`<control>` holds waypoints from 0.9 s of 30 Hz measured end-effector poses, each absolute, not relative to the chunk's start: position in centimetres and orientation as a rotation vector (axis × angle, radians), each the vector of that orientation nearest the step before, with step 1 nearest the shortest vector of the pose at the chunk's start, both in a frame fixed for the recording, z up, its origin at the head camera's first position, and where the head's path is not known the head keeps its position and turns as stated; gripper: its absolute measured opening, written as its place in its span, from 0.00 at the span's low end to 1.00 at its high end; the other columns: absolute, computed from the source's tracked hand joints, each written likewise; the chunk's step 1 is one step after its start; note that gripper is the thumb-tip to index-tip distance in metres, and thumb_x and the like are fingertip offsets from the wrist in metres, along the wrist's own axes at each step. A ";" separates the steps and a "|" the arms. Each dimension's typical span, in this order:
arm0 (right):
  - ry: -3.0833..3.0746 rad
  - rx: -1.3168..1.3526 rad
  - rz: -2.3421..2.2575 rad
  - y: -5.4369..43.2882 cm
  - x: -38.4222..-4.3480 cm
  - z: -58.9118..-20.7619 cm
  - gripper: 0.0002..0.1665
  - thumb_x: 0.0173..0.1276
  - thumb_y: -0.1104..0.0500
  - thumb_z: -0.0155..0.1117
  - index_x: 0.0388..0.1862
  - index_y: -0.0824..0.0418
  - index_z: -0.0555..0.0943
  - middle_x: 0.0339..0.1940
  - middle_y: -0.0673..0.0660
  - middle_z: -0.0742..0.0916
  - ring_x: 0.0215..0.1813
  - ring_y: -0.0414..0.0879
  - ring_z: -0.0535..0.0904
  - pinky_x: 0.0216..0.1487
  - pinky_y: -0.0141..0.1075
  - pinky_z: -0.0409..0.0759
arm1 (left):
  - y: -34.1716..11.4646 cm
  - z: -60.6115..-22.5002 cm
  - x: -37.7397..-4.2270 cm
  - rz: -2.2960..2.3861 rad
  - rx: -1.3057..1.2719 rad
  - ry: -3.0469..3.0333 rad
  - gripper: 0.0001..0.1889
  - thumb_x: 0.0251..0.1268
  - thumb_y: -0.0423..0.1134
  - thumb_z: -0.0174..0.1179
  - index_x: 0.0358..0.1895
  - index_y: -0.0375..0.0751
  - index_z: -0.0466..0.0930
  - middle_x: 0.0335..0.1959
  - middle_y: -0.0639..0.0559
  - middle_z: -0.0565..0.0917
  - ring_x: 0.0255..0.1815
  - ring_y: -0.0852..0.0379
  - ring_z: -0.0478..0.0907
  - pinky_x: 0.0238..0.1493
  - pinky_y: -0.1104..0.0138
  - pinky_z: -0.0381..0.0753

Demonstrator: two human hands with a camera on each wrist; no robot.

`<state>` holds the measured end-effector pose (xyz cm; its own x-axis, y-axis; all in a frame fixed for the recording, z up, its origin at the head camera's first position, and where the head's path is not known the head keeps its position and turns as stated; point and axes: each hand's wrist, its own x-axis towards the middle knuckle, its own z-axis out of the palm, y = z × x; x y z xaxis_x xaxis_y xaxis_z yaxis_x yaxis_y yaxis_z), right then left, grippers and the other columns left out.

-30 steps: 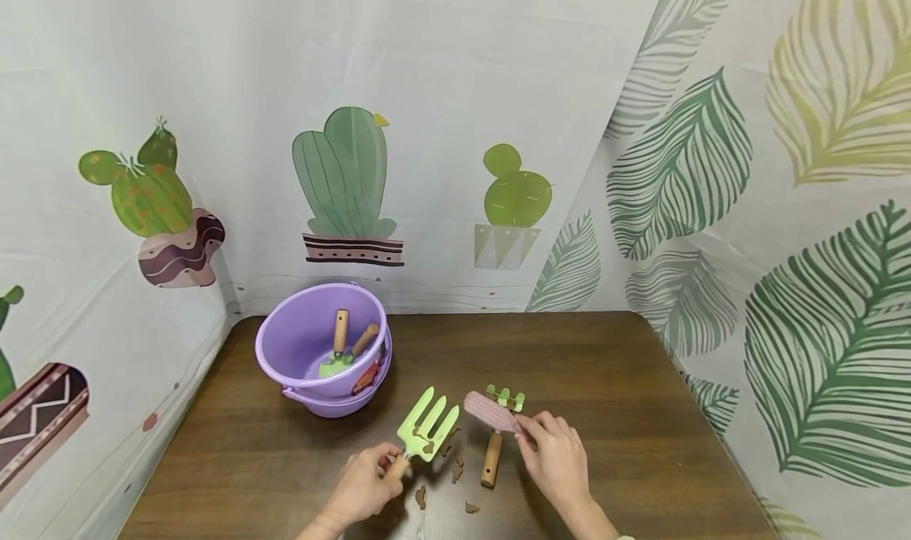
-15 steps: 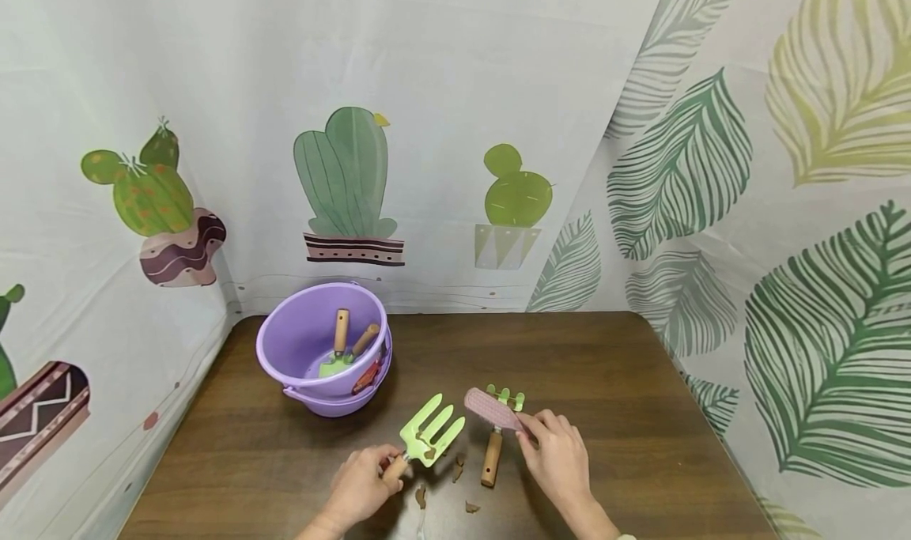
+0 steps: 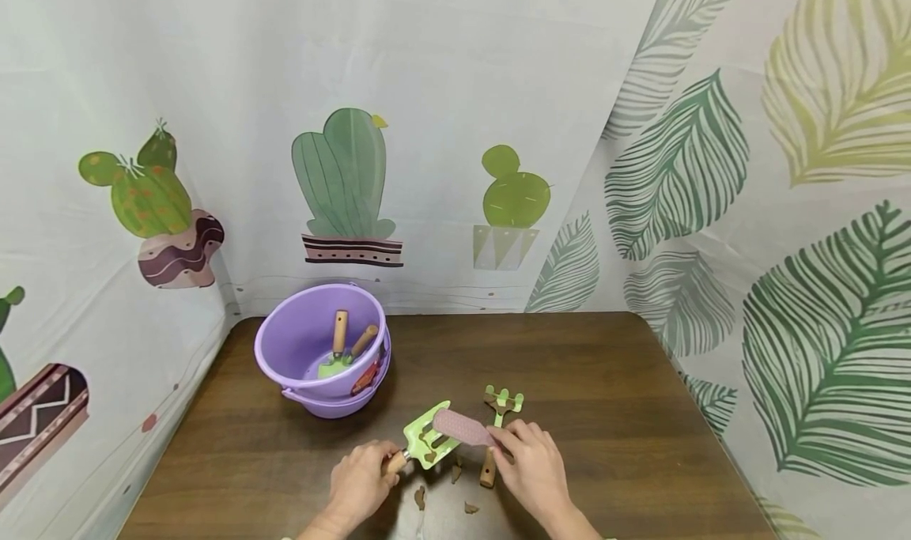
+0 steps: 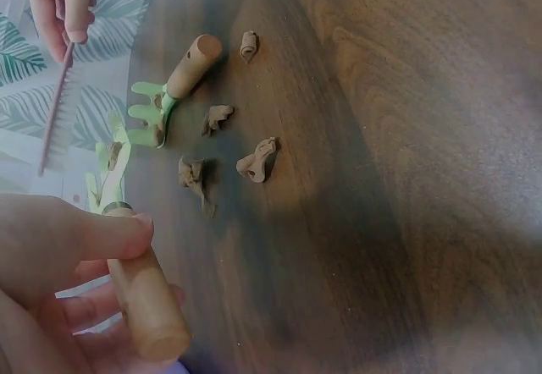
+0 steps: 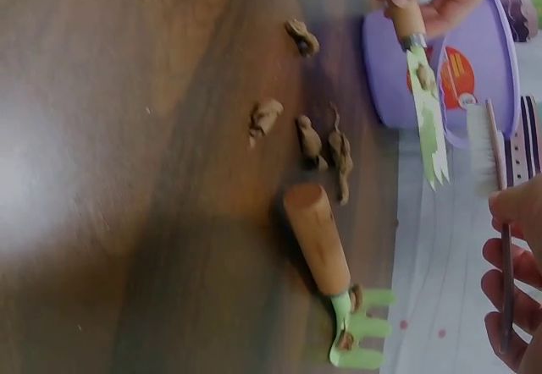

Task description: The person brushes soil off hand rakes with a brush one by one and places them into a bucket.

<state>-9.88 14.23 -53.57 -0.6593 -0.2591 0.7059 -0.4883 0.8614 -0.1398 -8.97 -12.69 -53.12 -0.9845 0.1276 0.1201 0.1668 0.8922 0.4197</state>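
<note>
Left hand [image 3: 363, 477] — fingers and thumb grip a green fork [image 3: 415, 433] by its wooden handle; brown bits [image 3: 430, 456] sit on its head. Right hand [image 3: 534, 469] — fingers and thumb pinch a pink brush [image 3: 459, 427], bristles facing the fork. Loose clumps [image 3: 420, 498] lie between both sets of fingers, on the table [image 3: 640, 429]. Green rake [image 3: 487, 473], wooden-handled, lies just beside the right fingers, head beyond them. Purple bucket [image 3: 265, 358], well beyond the left fingers, holds two wooden-handled tools [image 3: 340, 330].

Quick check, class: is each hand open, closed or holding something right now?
Left hand: holding the green fork by its wooden handle.
Right hand: holding the pink brush.
</note>
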 end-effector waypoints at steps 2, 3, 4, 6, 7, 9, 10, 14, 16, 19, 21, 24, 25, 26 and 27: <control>-2.307 0.577 0.434 13.8 -9.7 -53.7 0.18 0.40 0.56 0.74 0.35 0.49 0.85 0.28 0.41 0.79 0.28 0.37 0.71 0.26 0.30 0.65 | -12.7 -53.0 -9.0 -0.650 -0.234 -2.959 0.15 0.35 0.40 0.73 0.32 0.55 0.81 0.26 0.61 0.79 0.24 0.57 0.76 0.18 0.65 0.65; -2.304 0.592 0.445 13.6 -9.6 -53.7 0.18 0.40 0.56 0.74 0.35 0.49 0.85 0.28 0.41 0.79 0.28 0.37 0.71 0.26 0.30 0.64 | -12.6 -53.0 -9.0 -0.641 -0.234 -2.955 0.15 0.34 0.40 0.73 0.31 0.55 0.81 0.26 0.61 0.79 0.24 0.57 0.76 0.18 0.64 0.66; -2.300 0.603 0.451 13.5 -9.6 -53.8 0.18 0.40 0.55 0.73 0.35 0.49 0.85 0.28 0.41 0.79 0.28 0.37 0.71 0.26 0.30 0.64 | -12.6 -53.0 -9.1 -0.632 -0.235 -2.950 0.15 0.34 0.40 0.73 0.31 0.56 0.81 0.26 0.61 0.80 0.25 0.57 0.77 0.18 0.64 0.66; -2.289 0.618 0.462 13.2 -9.5 -53.8 0.18 0.40 0.55 0.74 0.35 0.49 0.85 0.28 0.42 0.79 0.28 0.37 0.71 0.26 0.30 0.64 | -12.6 -52.9 -9.1 -0.618 -0.240 -2.946 0.15 0.33 0.40 0.73 0.31 0.56 0.81 0.26 0.61 0.79 0.25 0.57 0.77 0.19 0.65 0.67; -2.292 0.619 0.468 13.0 -9.5 -53.8 0.18 0.40 0.55 0.74 0.35 0.49 0.85 0.28 0.41 0.79 0.28 0.37 0.71 0.27 0.30 0.64 | -12.6 -52.9 -9.1 -0.614 -0.244 -2.944 0.15 0.33 0.40 0.73 0.31 0.56 0.81 0.25 0.61 0.79 0.25 0.58 0.76 0.19 0.65 0.67; -2.289 0.624 0.466 12.7 -9.4 -53.9 0.18 0.39 0.55 0.73 0.35 0.49 0.85 0.28 0.42 0.79 0.28 0.37 0.71 0.27 0.30 0.65 | -12.6 -52.8 -9.1 -0.606 -0.252 -2.945 0.15 0.34 0.41 0.73 0.31 0.56 0.81 0.25 0.62 0.79 0.25 0.58 0.76 0.19 0.65 0.66; -2.285 0.629 0.462 12.6 -9.4 -53.9 0.18 0.39 0.56 0.74 0.35 0.49 0.85 0.28 0.42 0.79 0.28 0.37 0.71 0.27 0.31 0.65 | -12.6 -52.8 -9.1 -0.602 -0.255 -2.945 0.15 0.34 0.41 0.73 0.32 0.57 0.81 0.25 0.62 0.78 0.24 0.58 0.76 0.19 0.65 0.66; -2.297 0.632 0.440 12.3 -9.3 -54.0 0.17 0.38 0.56 0.74 0.33 0.48 0.85 0.27 0.42 0.78 0.28 0.37 0.71 0.27 0.31 0.65 | -12.5 -52.8 -9.0 -0.578 -0.275 -2.923 0.15 0.32 0.41 0.73 0.31 0.58 0.82 0.25 0.63 0.78 0.23 0.58 0.76 0.19 0.65 0.66; -2.295 0.631 0.429 12.1 -9.3 -54.0 0.17 0.38 0.55 0.74 0.33 0.48 0.85 0.27 0.42 0.78 0.28 0.38 0.71 0.27 0.31 0.66 | -12.4 -52.9 -9.0 -0.559 -0.282 -2.910 0.15 0.32 0.41 0.73 0.30 0.58 0.82 0.24 0.64 0.77 0.22 0.57 0.76 0.18 0.65 0.66; -2.293 0.626 0.421 12.0 -9.3 -54.0 0.17 0.38 0.55 0.74 0.33 0.48 0.85 0.27 0.42 0.78 0.28 0.38 0.71 0.27 0.32 0.66 | -12.4 -53.1 -9.1 -0.533 -0.290 -2.907 0.15 0.32 0.43 0.73 0.30 0.59 0.82 0.22 0.64 0.75 0.20 0.56 0.76 0.16 0.65 0.64; -2.291 0.626 0.419 12.0 -9.4 -54.0 0.17 0.39 0.55 0.74 0.33 0.48 0.85 0.27 0.43 0.78 0.29 0.38 0.71 0.28 0.32 0.66 | -12.4 -53.1 -9.1 -0.523 -0.291 -2.911 0.15 0.32 0.43 0.73 0.30 0.60 0.82 0.22 0.64 0.75 0.20 0.56 0.75 0.16 0.65 0.64; -2.286 0.635 0.410 12.0 -9.4 -53.9 0.16 0.39 0.55 0.74 0.32 0.49 0.85 0.27 0.43 0.78 0.29 0.39 0.71 0.28 0.33 0.67 | -12.4 -53.2 -9.1 -0.514 -0.301 -2.917 0.14 0.33 0.44 0.73 0.30 0.60 0.81 0.22 0.65 0.75 0.19 0.56 0.75 0.15 0.65 0.63; -2.289 0.637 0.404 12.0 -9.5 -53.9 0.16 0.38 0.55 0.74 0.32 0.49 0.85 0.27 0.43 0.78 0.29 0.39 0.71 0.28 0.33 0.67 | -12.4 -53.2 -9.1 -0.512 -0.307 -2.917 0.14 0.33 0.44 0.73 0.29 0.60 0.81 0.22 0.65 0.75 0.19 0.56 0.75 0.15 0.65 0.63; -2.292 0.640 0.398 12.0 -9.5 -53.9 0.17 0.38 0.55 0.74 0.32 0.49 0.85 0.27 0.43 0.78 0.29 0.39 0.71 0.28 0.33 0.67 | -12.4 -53.2 -9.1 -0.509 -0.313 -2.916 0.14 0.33 0.44 0.73 0.29 0.60 0.81 0.22 0.65 0.75 0.19 0.56 0.75 0.15 0.65 0.62; -2.292 0.645 0.390 12.1 -9.5 -53.8 0.17 0.38 0.55 0.74 0.32 0.49 0.85 0.27 0.43 0.78 0.29 0.39 0.71 0.28 0.32 0.67 | -12.4 -53.3 -9.1 -0.502 -0.321 -2.913 0.14 0.32 0.44 0.73 0.29 0.60 0.81 0.22 0.65 0.75 0.19 0.56 0.75 0.15 0.66 0.62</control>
<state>-9.49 12.05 -53.84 -0.6215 -0.3357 0.7078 -0.5507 0.8298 -0.0900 -9.07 -12.42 -53.28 -0.9628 0.1815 0.2001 0.2381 0.9202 0.3106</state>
